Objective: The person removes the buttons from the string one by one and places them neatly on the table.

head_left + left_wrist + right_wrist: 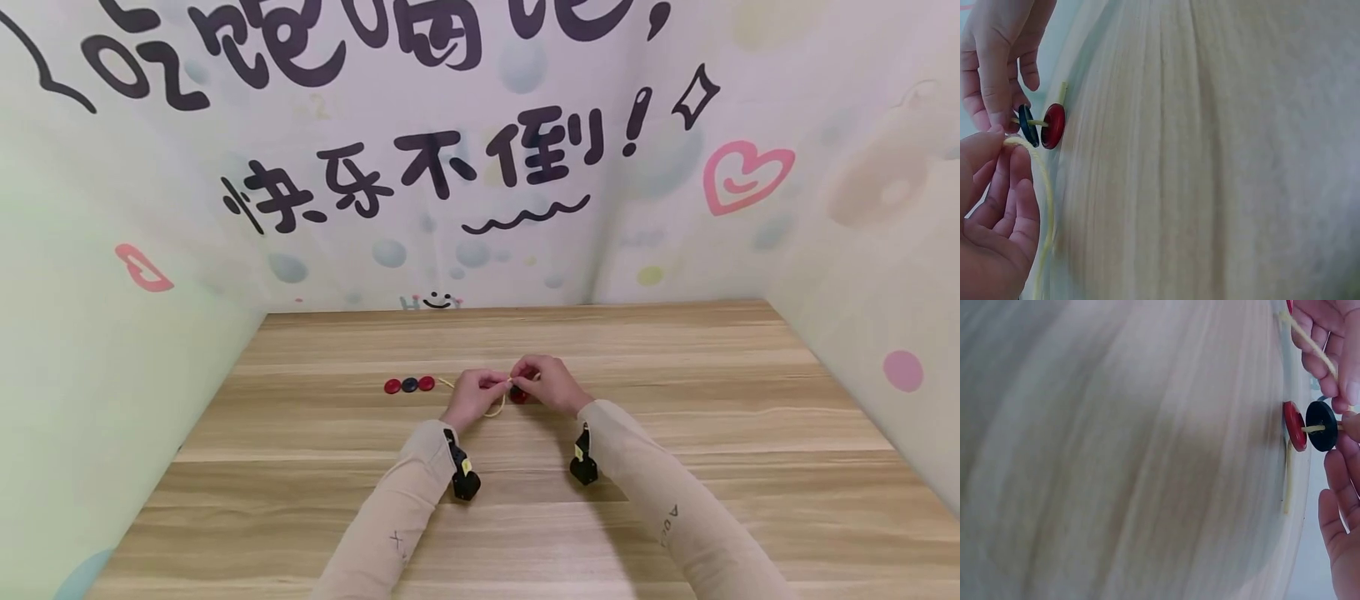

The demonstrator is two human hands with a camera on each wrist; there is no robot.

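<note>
My left hand [474, 396] pinches a yellow cord [1049, 212] between thumb and forefinger. The cord hangs down from the pinch in a loose curve. Just to its right, the fingertips of my right hand [551, 383] meet the left ones and pinch the cord too. On that stretch of cord are a black button [1321, 426] and a red button [1295, 427], side by side, with the cord running through their holes. A short cord tail [1288, 487] hangs beyond the red one. More red shows by the right fingers in the head view, but fingers partly hide it.
Left of the hands, a red button [392, 387], a dark button [409, 384] and another red button [427, 383] lie in a row on the wood-grain table [315, 467]. Printed cloth walls [450, 267] enclose its back and sides.
</note>
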